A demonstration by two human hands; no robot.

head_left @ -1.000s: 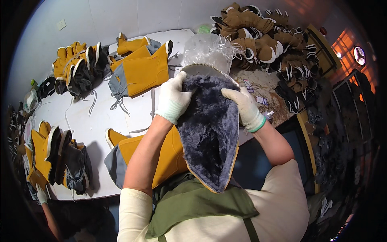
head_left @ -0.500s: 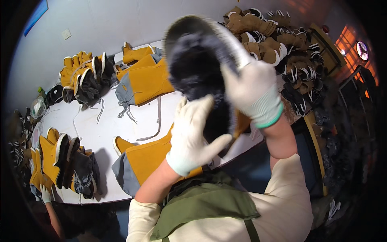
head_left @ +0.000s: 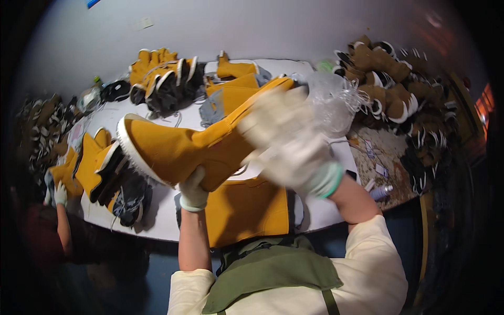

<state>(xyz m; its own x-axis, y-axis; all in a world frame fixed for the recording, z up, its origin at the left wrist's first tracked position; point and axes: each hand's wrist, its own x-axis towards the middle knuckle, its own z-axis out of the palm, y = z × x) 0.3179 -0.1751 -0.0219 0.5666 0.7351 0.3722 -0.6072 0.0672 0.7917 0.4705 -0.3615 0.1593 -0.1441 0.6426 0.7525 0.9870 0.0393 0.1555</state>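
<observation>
A yellow boot [head_left: 163, 144] with a white sole is held up over the table, toe toward the left and shaft slanting up to the right. My left hand [head_left: 194, 191], in a white knit glove, grips it from below near the heel; the thumb shows against its side. Across the upper shaft is my right hand [head_left: 291, 139], gloved too, but smeared by motion, so its fingers cannot be made out. Beneath, another yellow boot piece [head_left: 247, 212] lies on the white table [head_left: 168, 215] at the near edge.
Bundled yellow boots [head_left: 163, 79] stand at the back left. More yellow boots [head_left: 94, 163] are at the left, by another person's gloved hand [head_left: 61, 194]. Clear plastic bags [head_left: 331, 102] and a heap of brown boots [head_left: 388, 68] lie right. A spray can [head_left: 381, 192] sits at the right edge.
The boot has turned from its dark furry opening facing me to its yellow side, toe left. My left hand has moved left and down under it; my right hand has dropped lower along the shaft.
</observation>
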